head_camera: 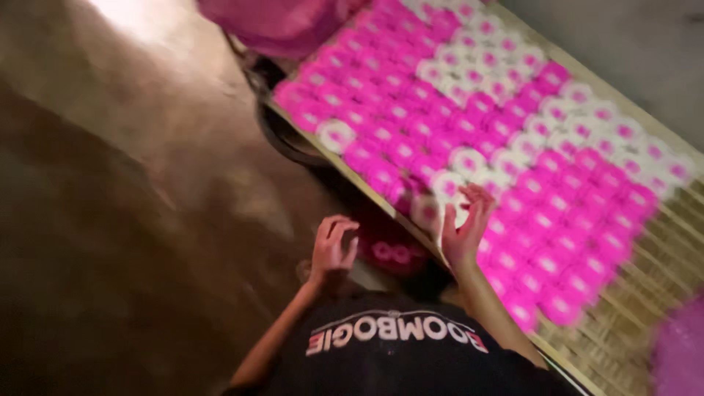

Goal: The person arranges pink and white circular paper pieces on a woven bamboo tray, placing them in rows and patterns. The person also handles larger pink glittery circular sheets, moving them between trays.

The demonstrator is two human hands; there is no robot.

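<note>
A long woven tray (645, 293) runs diagonally and is packed with several rows of round pink discs (411, 110) and white discs with pink centres (579, 125). My right hand (466, 227) is at the tray's near edge with its fingers spread, touching a white disc (444, 187). The blur hides whether it grips anything. My left hand (334, 246) hovers left of the tray with curled fingers and nothing visible in it. A dark pink lump (392, 249) lies between the two hands, below the tray's edge. My black printed shirt (396, 352) fills the bottom.
Brown floor (125, 191) spreads to the left. A pink bag (279, 26) sits at the tray's far end, with a dark round object (282, 136) under the tray's corner. Another pink shape (678, 352) is at bottom right. Grey ground (631, 44) lies beyond the tray.
</note>
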